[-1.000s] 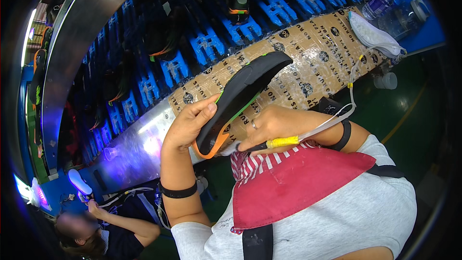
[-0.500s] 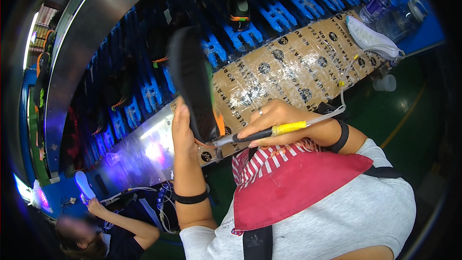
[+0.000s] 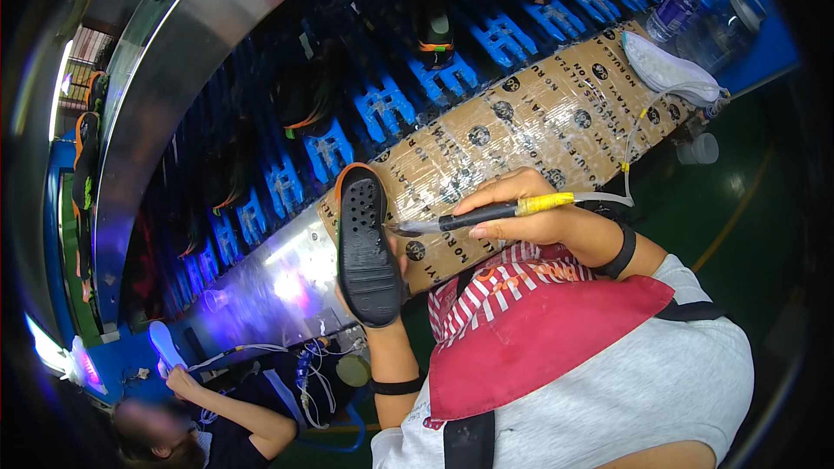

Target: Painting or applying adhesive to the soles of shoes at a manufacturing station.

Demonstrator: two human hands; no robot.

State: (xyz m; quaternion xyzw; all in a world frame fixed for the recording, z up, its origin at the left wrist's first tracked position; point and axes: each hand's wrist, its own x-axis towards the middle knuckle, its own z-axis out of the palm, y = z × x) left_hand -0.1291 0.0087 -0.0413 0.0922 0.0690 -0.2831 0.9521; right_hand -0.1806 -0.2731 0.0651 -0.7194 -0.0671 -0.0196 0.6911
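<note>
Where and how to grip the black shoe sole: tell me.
Probably best to grip the black shoe sole by both long edges near the middle, coming from beneath, as the left hand does: it looks narrow enough to span, and its holed face, turned up toward the camera, is left uncovered.

Left hand (image 3: 400, 254): mostly hidden behind the black sole (image 3: 369, 252); full grip cannot be verified. Pen-like tool (image 3: 476, 218): tip indistinct, contact with the sole's edge cannot be confirmed. Dark shoes (image 3: 435, 33) along the blue racks (image 3: 503, 39): detail lost in shadow. Co-worker (image 3: 234, 410): head blurred, body cut off by the lower edge.
</note>
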